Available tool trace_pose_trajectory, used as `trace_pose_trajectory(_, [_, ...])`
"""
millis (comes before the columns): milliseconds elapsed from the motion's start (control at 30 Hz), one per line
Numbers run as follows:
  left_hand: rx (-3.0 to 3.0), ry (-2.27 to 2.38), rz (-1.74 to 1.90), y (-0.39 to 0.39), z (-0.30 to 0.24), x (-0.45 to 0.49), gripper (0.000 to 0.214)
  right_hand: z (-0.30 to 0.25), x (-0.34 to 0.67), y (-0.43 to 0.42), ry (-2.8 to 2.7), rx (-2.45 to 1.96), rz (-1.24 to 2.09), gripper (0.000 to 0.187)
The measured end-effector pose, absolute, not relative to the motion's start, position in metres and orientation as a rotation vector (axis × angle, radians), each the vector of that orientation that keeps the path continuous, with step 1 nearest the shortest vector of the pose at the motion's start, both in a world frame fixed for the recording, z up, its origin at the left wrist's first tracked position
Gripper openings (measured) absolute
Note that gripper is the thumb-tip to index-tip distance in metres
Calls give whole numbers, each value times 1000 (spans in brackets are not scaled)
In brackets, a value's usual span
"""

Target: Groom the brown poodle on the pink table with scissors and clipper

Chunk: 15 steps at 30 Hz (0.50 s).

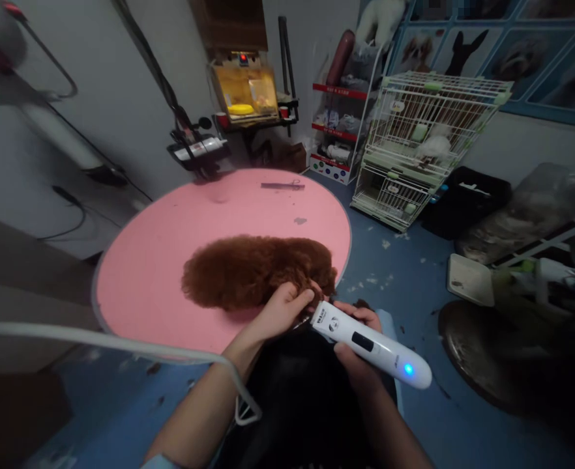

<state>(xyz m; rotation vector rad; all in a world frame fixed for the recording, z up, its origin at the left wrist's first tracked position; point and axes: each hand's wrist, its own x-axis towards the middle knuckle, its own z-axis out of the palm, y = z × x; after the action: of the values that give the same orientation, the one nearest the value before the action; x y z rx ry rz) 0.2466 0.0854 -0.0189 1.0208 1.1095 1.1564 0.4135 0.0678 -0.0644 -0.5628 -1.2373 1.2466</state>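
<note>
A brown, curly-coated dog is on the round pink grooming table, near its front edge. My left hand is closed on one of the dog's paws, with the thumb lying across the top. My right hand is wrapped round white hair clippers with a lit blue light at the back end. The clippers point left, and their blade end is close against the held paw. Whether the blade touches the fur is hidden.
Scissors and a comb lie on the table's far side. A pale bar crosses the lower left foreground. Wire cages with a small white animal stand back right, beside a shelf rack. Fur tufts litter the blue floor.
</note>
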Motion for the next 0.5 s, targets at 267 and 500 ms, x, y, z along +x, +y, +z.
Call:
trace_pose_trajectory(267, [1146,1252,1212,91,-21,253,25,-66,436,56,-1632,-677,652,39])
trace_pose_trajectory(500, [1165,1339,1251,89,-16,259,23,-73,437,64,-1861,-597,348,38])
